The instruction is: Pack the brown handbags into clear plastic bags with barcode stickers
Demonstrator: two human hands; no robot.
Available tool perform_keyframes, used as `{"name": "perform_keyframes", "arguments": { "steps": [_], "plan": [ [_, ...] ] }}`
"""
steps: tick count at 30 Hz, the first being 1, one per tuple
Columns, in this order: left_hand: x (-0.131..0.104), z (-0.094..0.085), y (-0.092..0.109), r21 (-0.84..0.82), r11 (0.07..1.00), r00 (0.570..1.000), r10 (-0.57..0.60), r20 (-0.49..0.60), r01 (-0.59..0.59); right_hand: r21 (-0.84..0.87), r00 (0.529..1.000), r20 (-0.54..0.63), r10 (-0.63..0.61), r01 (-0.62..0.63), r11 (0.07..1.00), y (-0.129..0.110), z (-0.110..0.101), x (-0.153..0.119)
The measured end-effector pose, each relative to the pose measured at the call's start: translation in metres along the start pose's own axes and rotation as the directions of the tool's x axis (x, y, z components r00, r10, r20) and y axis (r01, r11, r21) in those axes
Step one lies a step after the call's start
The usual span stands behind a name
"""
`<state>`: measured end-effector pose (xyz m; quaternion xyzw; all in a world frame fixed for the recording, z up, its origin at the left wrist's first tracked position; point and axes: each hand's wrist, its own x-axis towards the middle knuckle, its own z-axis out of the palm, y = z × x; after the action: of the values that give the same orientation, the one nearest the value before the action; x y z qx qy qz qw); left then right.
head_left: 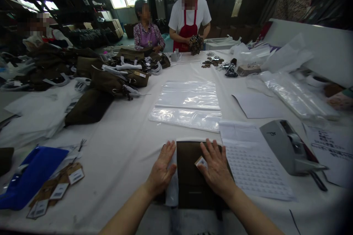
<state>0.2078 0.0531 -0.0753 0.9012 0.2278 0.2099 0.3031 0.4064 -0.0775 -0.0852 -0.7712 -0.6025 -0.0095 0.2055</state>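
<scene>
A dark olive-brown bag (190,187) lies flat at the table's near edge. Along its left side runs a strip wrapped in white material (172,187), and my left hand (162,169) rests on it with the fingers stretched out. My right hand (217,170) lies spread over the bag's upper right part, its thumb at a small white tag (201,162). Neither hand grips anything. Just beyond the bag is a stack of clear plastic bags (187,104).
Sticker sheets (256,169) and a grey tape dispenser (286,147) stand right. Left are a blue object (35,176), brown tags (59,189) and piled brown bags (102,84). Several people are around the table's far side, one holding a dark bundle (196,44).
</scene>
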Motion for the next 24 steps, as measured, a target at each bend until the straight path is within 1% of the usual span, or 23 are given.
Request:
{"name": "perform_keyframes", "arguments": {
  "steps": [1,2,4,5,6,7,8,10,12,14,16,18,20,22,24],
  "plan": [
    [-0.002,-0.008,-0.002,-0.078,0.996,0.995,-0.038,-0.088,0.031,0.043,0.997,-0.059,0.052,-0.049,0.998,0.009,-0.007,0.001],
    [-0.002,-0.015,-0.005,-0.141,0.988,0.980,-0.085,-0.181,0.059,0.094,0.987,-0.117,0.109,-0.098,0.991,0.019,-0.014,0.002],
    [0.003,-0.028,-0.018,-0.213,0.972,0.921,-0.175,-0.349,0.104,0.207,0.954,-0.205,0.217,-0.174,0.963,0.044,-0.024,0.011],
    [0.010,-0.033,-0.026,-0.218,0.967,0.888,-0.213,-0.407,0.132,0.258,0.940,-0.227,0.256,-0.195,0.946,0.057,-0.026,0.019],
    [0.021,-0.037,-0.036,-0.208,0.964,0.864,-0.242,-0.441,0.163,0.303,0.931,-0.234,0.281,-0.205,0.931,0.069,-0.026,0.028],
    [0.034,-0.040,-0.047,-0.188,0.963,0.853,-0.259,-0.452,0.193,0.336,0.931,-0.224,0.288,-0.204,0.919,0.080,-0.023,0.040],
    [0.050,-0.042,-0.058,-0.164,0.963,0.855,-0.266,-0.445,0.215,0.360,0.939,-0.203,0.276,-0.191,0.913,0.089,-0.018,0.054],
    [0.090,-0.041,-0.080,-0.113,0.968,0.885,-0.252,-0.391,0.226,0.391,0.971,-0.126,0.201,-0.138,0.910,0.103,-0.001,0.085],
    [0.134,-0.034,-0.101,-0.064,0.976,0.926,-0.218,-0.309,0.208,0.386,0.995,-0.018,0.099,-0.085,0.919,0.110,0.021,0.117],
    [0.177,-0.023,-0.121,0.000,0.977,0.957,-0.210,-0.201,0.214,0.301,0.991,0.132,0.026,-0.065,0.951,0.113,0.043,0.143],
    [0.213,-0.009,-0.140,0.082,0.968,0.970,-0.232,-0.068,0.237,0.186,0.964,0.266,-0.002,-0.049,0.981,0.114,0.062,0.159],
    [0.239,0.004,-0.158,0.171,0.953,0.960,-0.268,0.081,0.252,0.107,0.946,0.325,-0.011,-0.025,0.994,0.114,0.074,0.165],
    [0.258,0.014,-0.171,0.247,0.938,0.927,-0.301,0.225,0.244,0.058,0.947,0.321,-0.004,-0.016,0.998,0.114,0.079,0.166],
    [0.273,0.017,-0.177,0.304,0.926,0.887,-0.322,0.331,0.223,-0.001,0.949,0.313,0.039,-0.041,0.999,0.114,0.077,0.171],
    [0.287,0.014,-0.176,0.342,0.918,0.861,-0.330,0.386,0.198,-0.038,0.945,0.313,0.091,-0.084,0.996,0.116,0.072,0.182]
  ]
}}
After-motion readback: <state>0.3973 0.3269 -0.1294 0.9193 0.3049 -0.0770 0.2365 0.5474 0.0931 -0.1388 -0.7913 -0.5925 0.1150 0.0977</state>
